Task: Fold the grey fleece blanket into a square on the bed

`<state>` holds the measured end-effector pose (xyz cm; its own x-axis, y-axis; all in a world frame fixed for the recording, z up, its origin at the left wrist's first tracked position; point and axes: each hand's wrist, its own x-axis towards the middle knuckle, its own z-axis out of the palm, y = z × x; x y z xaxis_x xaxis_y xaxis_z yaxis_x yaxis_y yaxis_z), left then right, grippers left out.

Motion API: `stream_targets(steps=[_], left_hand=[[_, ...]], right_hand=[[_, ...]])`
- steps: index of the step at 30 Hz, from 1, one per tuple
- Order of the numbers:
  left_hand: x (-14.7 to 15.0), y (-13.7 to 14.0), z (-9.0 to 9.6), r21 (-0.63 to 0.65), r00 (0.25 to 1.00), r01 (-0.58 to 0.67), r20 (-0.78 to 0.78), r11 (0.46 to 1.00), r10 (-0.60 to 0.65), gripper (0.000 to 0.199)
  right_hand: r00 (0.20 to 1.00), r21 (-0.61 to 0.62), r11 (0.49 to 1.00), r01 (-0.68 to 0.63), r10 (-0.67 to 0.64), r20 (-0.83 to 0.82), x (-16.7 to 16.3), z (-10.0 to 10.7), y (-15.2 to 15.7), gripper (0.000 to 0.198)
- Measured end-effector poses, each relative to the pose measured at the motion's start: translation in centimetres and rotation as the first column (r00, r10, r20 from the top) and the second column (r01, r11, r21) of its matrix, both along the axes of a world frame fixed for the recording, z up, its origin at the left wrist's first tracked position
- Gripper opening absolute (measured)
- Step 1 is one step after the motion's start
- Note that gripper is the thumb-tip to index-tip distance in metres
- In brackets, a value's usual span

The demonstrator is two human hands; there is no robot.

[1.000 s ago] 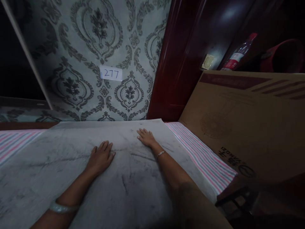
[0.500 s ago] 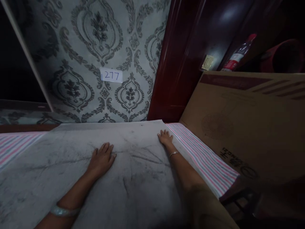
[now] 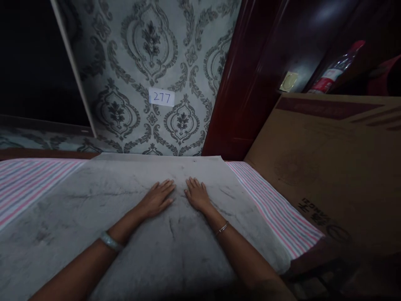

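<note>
A large grey plush cloth (image 3: 131,238) lies spread out, with dark streaks and creases in its pile. Flat on it, left of its middle, rests my left hand (image 3: 156,198), fingers stretched out and a pale green bangle on the wrist. Close by on the right, my right hand (image 3: 197,194) also lies flat on the cloth with its fingers apart; a thin silver bracelet is on that wrist. Neither hand grips anything. Beneath the grey cloth, a pink, blue and white striped cloth (image 3: 272,209) shows along the right side and at the left.
A big cardboard box (image 3: 313,159) stands against the right side. Behind it are a bottle with a red cap (image 3: 338,69) and a red-brown cabinet (image 3: 238,83). A paper marked 277 (image 3: 161,97) sticks to the patterned wall; a dark screen (image 3: 37,62) is at upper left.
My right hand has slid left, away from the cloth's right edge, and my left hand has moved right, so they now lie close together. The camera view has turned slightly left.
</note>
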<state>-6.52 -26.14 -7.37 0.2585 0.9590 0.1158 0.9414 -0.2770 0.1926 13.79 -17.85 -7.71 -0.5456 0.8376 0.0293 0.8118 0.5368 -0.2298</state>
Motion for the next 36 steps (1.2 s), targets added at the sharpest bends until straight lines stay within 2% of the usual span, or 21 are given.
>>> stream_targets(steps=[4, 7, 11, 16, 20, 24, 27, 32, 34, 36], left_hand=[[1.1, 1.8, -0.3, -0.097, 0.995, 0.100, -0.017, 0.990, -0.102, 0.066], [0.8, 3.8, -0.1, -0.123, 0.993, 0.096, -0.054, 0.988, -0.103, 0.062], [-1.0, 6.4, 0.2, -0.075, 0.991, -0.090, -0.103, 0.993, 0.082, 0.059], [-5.5, 7.8, 0.1, -0.035, 0.943, -0.318, -0.117, 0.948, 0.312, 0.062], [-10.9, 5.9, 0.9, -0.034, 0.858, -0.503, -0.139, 0.863, 0.494, 0.065], [-16.1, 2.0, 2.3, -0.054, 0.739, -0.668, -0.170, 0.742, 0.652, 0.069], [-18.8, -1.3, 2.9, -0.063, 0.651, -0.756, -0.175, 0.651, 0.739, 0.072], [-20.3, -5.4, 3.3, -0.060, 0.526, -0.850, -0.094, 0.523, 0.845, 0.075], [-19.8, -6.1, 3.9, -0.071, 0.472, -0.881, -0.093, 0.467, 0.877, 0.075], [-18.5, -6.0, 4.6, -0.073, 0.452, -0.892, -0.126, 0.446, 0.883, 0.074]], right_hand=[[1.000, 0.010, 1.000, -0.003, 0.003, 0.009, 0.1, 0.1, 0.1, 0.057], [1.000, 0.003, 1.000, -0.006, 0.006, 0.025, 0.1, -0.1, 0.1, 0.058], [1.000, -0.003, 1.000, -0.007, 0.007, 0.028, 0.1, -0.3, 0.3, 0.058], [0.999, -0.008, 1.000, -0.016, 0.016, 0.038, 0.3, -0.4, 0.5, 0.059], [0.999, -0.004, 1.000, -0.020, 0.020, 0.045, 0.3, -0.4, 0.4, 0.059], [0.999, 0.001, 1.000, -0.016, 0.016, 0.052, 0.2, -0.4, 0.4, 0.059], [0.998, 0.005, 1.000, -0.018, 0.018, 0.052, 0.3, -0.5, 0.4, 0.060], [0.998, 0.008, 1.000, -0.011, 0.011, 0.062, 0.2, -0.8, 0.4, 0.059], [0.997, 0.014, 1.000, -0.010, 0.009, 0.073, 0.2, -0.8, 0.4, 0.059], [0.997, 0.019, 1.000, -0.012, 0.010, 0.081, 0.2, -0.8, 0.4, 0.059]])
